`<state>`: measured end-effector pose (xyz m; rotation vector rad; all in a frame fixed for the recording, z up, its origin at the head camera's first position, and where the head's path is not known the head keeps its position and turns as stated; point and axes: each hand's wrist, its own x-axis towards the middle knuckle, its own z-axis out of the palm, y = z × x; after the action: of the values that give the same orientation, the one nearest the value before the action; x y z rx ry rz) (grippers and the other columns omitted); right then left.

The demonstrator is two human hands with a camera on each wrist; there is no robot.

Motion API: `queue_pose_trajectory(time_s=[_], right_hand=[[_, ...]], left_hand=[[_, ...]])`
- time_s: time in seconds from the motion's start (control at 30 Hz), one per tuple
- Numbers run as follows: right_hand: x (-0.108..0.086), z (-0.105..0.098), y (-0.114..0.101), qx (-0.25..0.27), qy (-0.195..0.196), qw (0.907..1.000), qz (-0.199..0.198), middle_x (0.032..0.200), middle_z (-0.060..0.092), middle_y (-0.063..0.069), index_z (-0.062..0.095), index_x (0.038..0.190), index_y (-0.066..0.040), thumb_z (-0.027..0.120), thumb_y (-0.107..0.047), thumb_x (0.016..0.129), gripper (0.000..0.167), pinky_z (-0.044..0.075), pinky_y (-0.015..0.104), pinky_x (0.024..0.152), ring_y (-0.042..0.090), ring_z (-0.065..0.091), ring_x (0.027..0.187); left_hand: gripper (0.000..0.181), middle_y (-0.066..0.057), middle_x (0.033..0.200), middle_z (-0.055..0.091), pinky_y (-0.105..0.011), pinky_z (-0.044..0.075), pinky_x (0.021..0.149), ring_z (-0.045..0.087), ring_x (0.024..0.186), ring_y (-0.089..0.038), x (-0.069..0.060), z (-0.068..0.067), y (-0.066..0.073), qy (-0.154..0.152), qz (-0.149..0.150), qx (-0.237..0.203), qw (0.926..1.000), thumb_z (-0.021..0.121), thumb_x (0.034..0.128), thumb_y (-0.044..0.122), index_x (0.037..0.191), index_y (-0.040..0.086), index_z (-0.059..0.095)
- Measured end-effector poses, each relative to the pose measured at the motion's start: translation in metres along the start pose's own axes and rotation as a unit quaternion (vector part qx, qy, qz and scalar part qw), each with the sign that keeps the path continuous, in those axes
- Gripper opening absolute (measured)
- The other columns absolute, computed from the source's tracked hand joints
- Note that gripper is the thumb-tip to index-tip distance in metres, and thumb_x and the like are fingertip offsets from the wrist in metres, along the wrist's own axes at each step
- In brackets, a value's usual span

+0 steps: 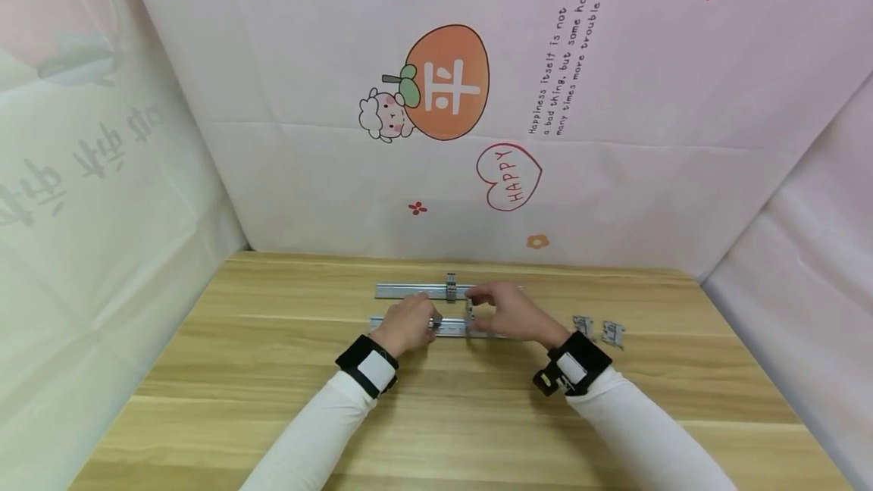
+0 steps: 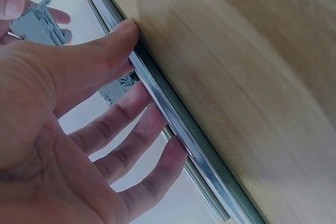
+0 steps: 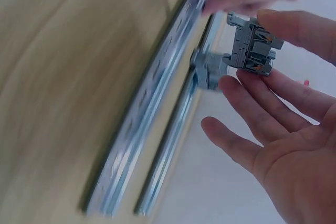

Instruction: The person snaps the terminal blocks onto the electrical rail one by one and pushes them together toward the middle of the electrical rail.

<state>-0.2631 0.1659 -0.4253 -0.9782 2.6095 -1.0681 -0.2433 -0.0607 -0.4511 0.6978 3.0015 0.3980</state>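
In the head view my left hand (image 1: pixel 407 322) is on the nearer metal DIN rail (image 1: pixel 452 327), left of its middle. In the left wrist view its thumb (image 2: pixel 123 34) and fingertips are against the rail's edge. My right hand (image 1: pixel 513 312) pinches a grey terminal block (image 3: pixel 253 44) between thumb and fingers. In the head view this block is upright over the nearer rail; whether it touches the rail I cannot tell. Behind lies a second DIN rail (image 1: pixel 409 292), parallel to the first, with a group of grey terminal blocks (image 1: pixel 451 287) mounted on it.
Two loose terminal blocks lie on the wooden table (image 1: pixel 423 423) to the right: one block (image 1: pixel 583 326) near my right wrist, the other block (image 1: pixel 612 334) farther right. A printed white cloth (image 1: pixel 307 195) stands behind the table, with pale cloth at both sides.
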Motion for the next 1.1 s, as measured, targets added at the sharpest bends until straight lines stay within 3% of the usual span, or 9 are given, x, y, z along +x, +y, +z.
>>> queue_pose_trajectory(time_s=[0.2, 0.6, 0.83, 1.1], right_hand=[[0.012, 0.014, 0.004, 0.014, -0.006, 0.9999, -0.001, 0.128, 0.064, 0.023, 0.061, 0.13, 0.008, 0.076, -0.004, 0.087, 0.047, 0.046, 0.06, 0.1, 0.038, 0.062, 0.115], [0.025, 0.032, 0.003, 0.0, -0.007, 0.9994, 0.033, 0.12, 0.068, 0.018, 0.064, 0.127, 0.007, 0.078, -0.002, 0.086, 0.044, 0.054, 0.049, 0.093, 0.034, 0.066, 0.108], [0.025, 0.036, -0.003, 0.007, -0.007, 0.9989, 0.045, 0.12, 0.067, 0.022, 0.063, 0.125, 0.009, 0.078, -0.002, 0.087, 0.043, 0.053, 0.049, 0.093, 0.035, 0.066, 0.109], [0.024, 0.045, -0.008, -0.044, 0.008, 0.9986, 0.029, 0.116, 0.068, 0.018, 0.064, 0.123, 0.009, 0.079, 0.002, 0.083, 0.043, 0.053, 0.049, 0.093, 0.034, 0.064, 0.11]], left_hand=[[0.024, -0.005, 0.103, 0.064, -0.04, 0.056, 0.075, 0.061, 0.096, -0.025, 0.002, 0.0, 0.001, -0.008, -0.015, -0.004, 0.9998, 0.085, 0.0829, 0.016, 0.106, 0.013, 0.081], [0.025, -0.005, 0.104, 0.064, -0.042, 0.056, 0.075, 0.06, 0.098, -0.026, 0.001, 0.0, 0.001, -0.01, -0.021, -0.006, 0.9997, 0.084, 0.084, 0.016, 0.109, 0.014, 0.08], [0.009, -0.003, 0.091, 0.059, -0.035, 0.052, 0.062, 0.056, 0.085, -0.022, 0.004, 0.001, 0.0, -0.005, -0.01, 0.0, 0.9999, 0.085, 0.0835, 0.015, 0.091, 0.013, 0.08], [0.007, -0.003, 0.09, 0.058, -0.034, 0.05, 0.058, 0.056, 0.084, -0.022, 0.004, 0.001, 0.001, 0.0, -0.011, 0.003, 0.9999, 0.083, 0.0841, 0.014, 0.082, 0.013, 0.077]])
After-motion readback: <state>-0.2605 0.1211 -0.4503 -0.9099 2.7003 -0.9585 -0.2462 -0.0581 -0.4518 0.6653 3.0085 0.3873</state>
